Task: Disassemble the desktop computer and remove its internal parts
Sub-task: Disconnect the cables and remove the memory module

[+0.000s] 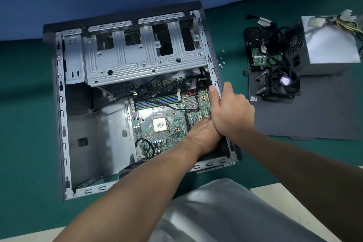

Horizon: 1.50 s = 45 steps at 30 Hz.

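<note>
The open desktop case (60, 104) lies flat on the green table. Its green motherboard (167, 137) is still inside, with a bare CPU (160, 124) and memory sticks (157, 100). My right hand (231, 116) grips the case's right side wall, thumb along the inner rim and fingers outside. My left hand (204, 133) reaches into the lower right corner of the case over the motherboard's edge. Its fingers are hidden beneath my right hand, so what they touch cannot be told.
An empty metal drive cage (137, 55) fills the top of the case. To the right, a dark side panel (314, 114) carries a cooling fan (284, 84), a hard drive (261, 55) with cables and a power supply (330, 45). Several loose screws (221, 61) lie beside the case.
</note>
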Each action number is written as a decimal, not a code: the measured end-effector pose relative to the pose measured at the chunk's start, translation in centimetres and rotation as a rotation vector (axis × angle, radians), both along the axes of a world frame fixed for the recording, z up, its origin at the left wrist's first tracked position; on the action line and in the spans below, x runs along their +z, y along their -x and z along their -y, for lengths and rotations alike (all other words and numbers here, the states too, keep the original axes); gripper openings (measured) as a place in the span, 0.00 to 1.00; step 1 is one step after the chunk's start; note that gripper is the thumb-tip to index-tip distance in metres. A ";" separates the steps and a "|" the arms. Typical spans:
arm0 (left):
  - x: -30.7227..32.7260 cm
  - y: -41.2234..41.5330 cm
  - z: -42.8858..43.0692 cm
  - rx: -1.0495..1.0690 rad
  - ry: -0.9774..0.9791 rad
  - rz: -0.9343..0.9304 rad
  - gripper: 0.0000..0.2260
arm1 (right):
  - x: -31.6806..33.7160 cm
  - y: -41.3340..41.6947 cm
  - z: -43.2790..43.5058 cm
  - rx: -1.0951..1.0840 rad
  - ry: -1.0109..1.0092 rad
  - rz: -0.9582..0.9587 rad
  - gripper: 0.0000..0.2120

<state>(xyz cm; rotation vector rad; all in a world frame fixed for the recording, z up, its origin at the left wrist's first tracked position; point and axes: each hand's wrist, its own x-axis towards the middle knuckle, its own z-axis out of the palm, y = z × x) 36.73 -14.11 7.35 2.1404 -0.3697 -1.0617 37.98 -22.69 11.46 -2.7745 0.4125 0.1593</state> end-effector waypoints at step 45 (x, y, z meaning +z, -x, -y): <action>1.6 -3.9 -4.4 -0.180 -0.226 0.342 0.12 | 0.7 0.0 -0.1 -0.026 -0.076 -0.036 0.20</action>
